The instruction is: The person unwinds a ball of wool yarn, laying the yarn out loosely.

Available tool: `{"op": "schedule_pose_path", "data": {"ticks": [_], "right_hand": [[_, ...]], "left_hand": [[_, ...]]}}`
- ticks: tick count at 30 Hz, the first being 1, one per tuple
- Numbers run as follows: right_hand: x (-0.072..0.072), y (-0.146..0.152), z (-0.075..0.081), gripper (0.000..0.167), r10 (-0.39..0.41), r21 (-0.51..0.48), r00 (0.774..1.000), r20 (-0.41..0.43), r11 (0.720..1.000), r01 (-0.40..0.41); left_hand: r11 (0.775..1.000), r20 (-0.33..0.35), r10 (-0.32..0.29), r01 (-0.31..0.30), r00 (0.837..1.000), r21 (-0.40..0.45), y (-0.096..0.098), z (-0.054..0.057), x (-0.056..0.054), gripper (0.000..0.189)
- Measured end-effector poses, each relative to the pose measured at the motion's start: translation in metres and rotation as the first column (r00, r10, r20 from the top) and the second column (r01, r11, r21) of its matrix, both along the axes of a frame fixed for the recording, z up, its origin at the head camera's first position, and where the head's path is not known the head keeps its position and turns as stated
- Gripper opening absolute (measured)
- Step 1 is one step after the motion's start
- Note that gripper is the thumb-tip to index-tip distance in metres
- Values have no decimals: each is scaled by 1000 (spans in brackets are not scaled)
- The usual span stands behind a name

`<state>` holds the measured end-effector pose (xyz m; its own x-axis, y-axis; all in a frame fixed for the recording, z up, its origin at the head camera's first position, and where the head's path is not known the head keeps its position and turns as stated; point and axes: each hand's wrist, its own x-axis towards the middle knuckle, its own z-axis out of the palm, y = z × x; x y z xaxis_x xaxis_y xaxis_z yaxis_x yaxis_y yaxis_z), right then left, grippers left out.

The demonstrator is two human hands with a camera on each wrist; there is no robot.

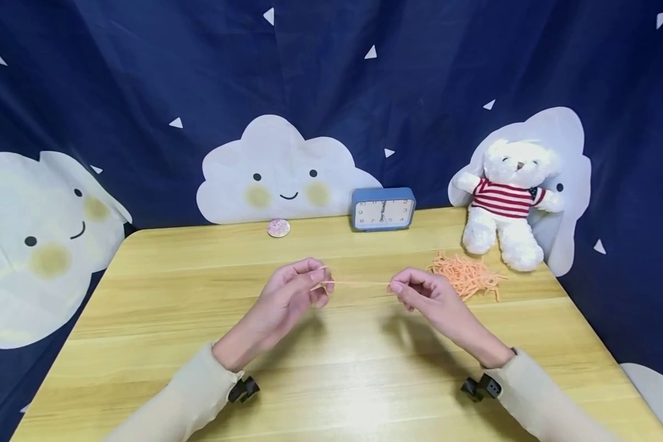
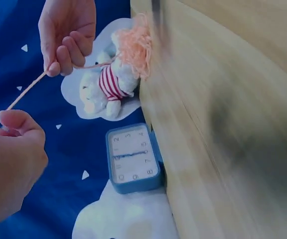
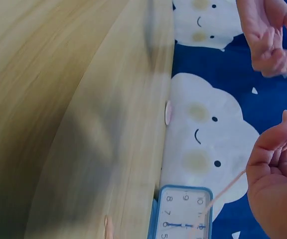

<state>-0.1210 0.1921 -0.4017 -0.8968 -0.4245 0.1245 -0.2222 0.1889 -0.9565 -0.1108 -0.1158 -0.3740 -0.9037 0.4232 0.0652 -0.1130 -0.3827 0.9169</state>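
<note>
A strand of orange yarn (image 1: 361,283) is stretched between the two hands above the table. My left hand (image 1: 293,291) pinches one end between thumb and fingers, and a small loop of yarn shows at its fingertips in the right wrist view. The right hand (image 1: 428,298) pinches the strand farther along. From that hand, in the left wrist view, a thin length of yarn (image 2: 91,66) runs toward the tangled pile of orange yarn (image 1: 466,276), which lies on the table just behind the right hand.
A white teddy bear (image 1: 511,202) in a striped shirt sits at the back right behind the pile. Near the table's back edge stand a blue clock (image 1: 383,210) and a small round pinkish disc (image 1: 279,228). The wooden table (image 1: 160,294) meets a dark blue curtain (image 1: 331,80).
</note>
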Motion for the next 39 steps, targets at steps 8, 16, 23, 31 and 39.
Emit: {"op": "schedule_pose_path", "data": {"ticks": [8,16,23,31,39], "right_hand": [[0,18,6,13,-74,14,997,0,997,74],[-5,42,16,11,-109,82,989,-102,990,118],[-12,70,20,11,-146,101,981,-128,982,159],[-18,101,16,13,-219,107,973,-76,968,227],[-28,117,9,13,-278,42,961,-7,960,278]], "left_hand": [[997,28,71,-71,997,-14,-17,-6,3,19],[966,-87,77,-96,993,-238,-28,-11,1,30],[937,-72,28,-51,997,-344,-27,-14,-2,16],[915,-43,67,-78,997,-395,-5,-21,-15,13],[948,17,21,-14,1000,-318,19,-30,-30,17]]}}
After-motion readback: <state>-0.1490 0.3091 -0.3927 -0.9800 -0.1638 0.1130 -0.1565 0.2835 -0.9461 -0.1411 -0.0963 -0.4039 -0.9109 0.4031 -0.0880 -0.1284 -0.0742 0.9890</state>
